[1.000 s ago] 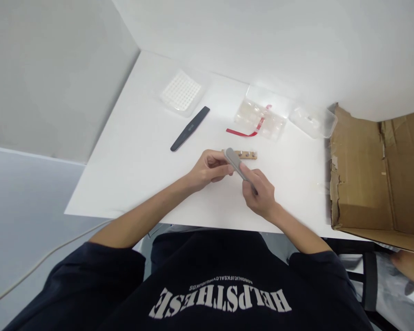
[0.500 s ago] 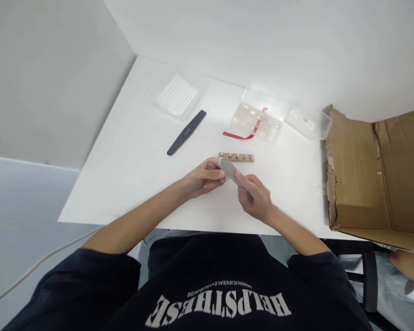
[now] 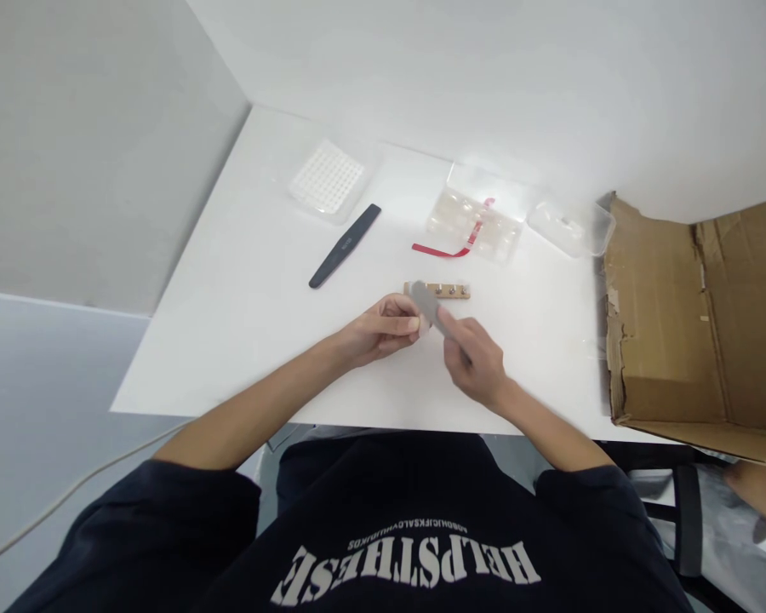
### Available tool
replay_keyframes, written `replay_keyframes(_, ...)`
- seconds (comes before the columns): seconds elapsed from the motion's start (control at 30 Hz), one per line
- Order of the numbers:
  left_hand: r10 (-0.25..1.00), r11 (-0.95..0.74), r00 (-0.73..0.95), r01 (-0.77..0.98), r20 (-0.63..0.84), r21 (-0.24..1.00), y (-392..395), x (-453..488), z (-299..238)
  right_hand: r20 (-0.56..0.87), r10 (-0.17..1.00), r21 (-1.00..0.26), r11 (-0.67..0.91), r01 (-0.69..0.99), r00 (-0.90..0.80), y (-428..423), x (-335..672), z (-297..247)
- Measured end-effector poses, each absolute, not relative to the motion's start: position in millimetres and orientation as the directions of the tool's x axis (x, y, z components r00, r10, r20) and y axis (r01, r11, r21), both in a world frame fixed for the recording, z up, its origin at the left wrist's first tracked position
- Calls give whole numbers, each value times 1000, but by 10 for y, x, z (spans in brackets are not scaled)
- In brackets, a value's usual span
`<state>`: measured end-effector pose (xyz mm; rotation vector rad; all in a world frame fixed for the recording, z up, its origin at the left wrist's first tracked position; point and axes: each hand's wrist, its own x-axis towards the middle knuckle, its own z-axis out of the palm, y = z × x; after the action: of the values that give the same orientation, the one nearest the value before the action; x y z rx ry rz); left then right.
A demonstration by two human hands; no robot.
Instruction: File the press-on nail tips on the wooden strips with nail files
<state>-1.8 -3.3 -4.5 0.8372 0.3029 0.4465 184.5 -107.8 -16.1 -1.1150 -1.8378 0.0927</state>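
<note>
Both forearms come in from the bottom of the view and angle toward each other over the middle of the white table (image 3: 230, 358), elbows out, wrists low. The right hand (image 3: 476, 366) is closed around the narrow end of a grey nail file (image 3: 429, 305), with its fingers (image 3: 456, 328) pinching the file, which is tilted up and to the left. The wide end of the file reaches the fingertips of the left hand (image 3: 380, 330). The left hand's fingers (image 3: 399, 322) are curled in and bunched, palm turned toward the right hand. Whether they hold something small or grip the file can't be told from this view.

Just beyond the hands, a wooden strip with metal studs (image 3: 443, 291) lies flat on the table, partly behind the file, and its left end is hidden by it.

Farther up the table lie a black nail file (image 3: 345, 246), a white grid tray in clear plastic (image 3: 327, 180), a clear blister tray (image 3: 476, 223) with a red strip (image 3: 443, 249) and a clear plastic box (image 3: 571, 230). An open cardboard box (image 3: 677, 323) stands at the right. A dark sweatshirt (image 3: 357, 553) with pale lettering fills the bottom. Another person's hand (image 3: 761, 492) shows low at the far right, below the table.
</note>
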Motion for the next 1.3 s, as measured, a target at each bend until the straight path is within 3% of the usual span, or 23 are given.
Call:
replay_keyframes(0.07, 507, 582, 858, -268, -84, 768, -32, -17, -48, 657, 749, -527, 537, 659, -85, -1080, 1851, -173)
replay_keyframes(0.4, 521, 586, 849, -284, -85, 759, -17, -21, -58, 725, 674, -441, 612, 657, -141, -1081, 1845, -195)
replay_keyframes(0.53, 523, 601, 848, -292, -90, 744, -17, -18, -59, 698, 708, -456, 556, 695, -108, -1088, 1851, -222)
replay_keyframes(0.67, 499, 618, 863, -295, -74, 729, -25, -5, -57, 728, 660, -404, 633, 661, -187, -1085, 1855, -222)
replay_keyframes(0.77, 485, 622, 871, -279, -80, 732, -39, 8, -52, 714, 691, -460, 581, 672, -109, -1082, 1853, -206)
replay_keyframes(0.9, 491, 626, 867, -283, -86, 726, -56, 23, -48, 750, 626, -361, 660, 659, -216, -1096, 1855, -206)
replay_keyframes(1.03, 438, 646, 895, -248, -84, 722, -65, 30, -50, 742, 646, -386, 630, 674, -179, -1095, 1863, -213)
replay_keyframes(1.17, 443, 638, 895, -265, -63, 723, -76, 28, -39, 761, 582, -263, 681, 684, -287, -1093, 1867, -212)
replay_keyframes(1.3, 400, 609, 914, -215, -62, 764, -90, 24, -21, 759, 607, -317, 662, 679, -237, -1111, 1888, -239)
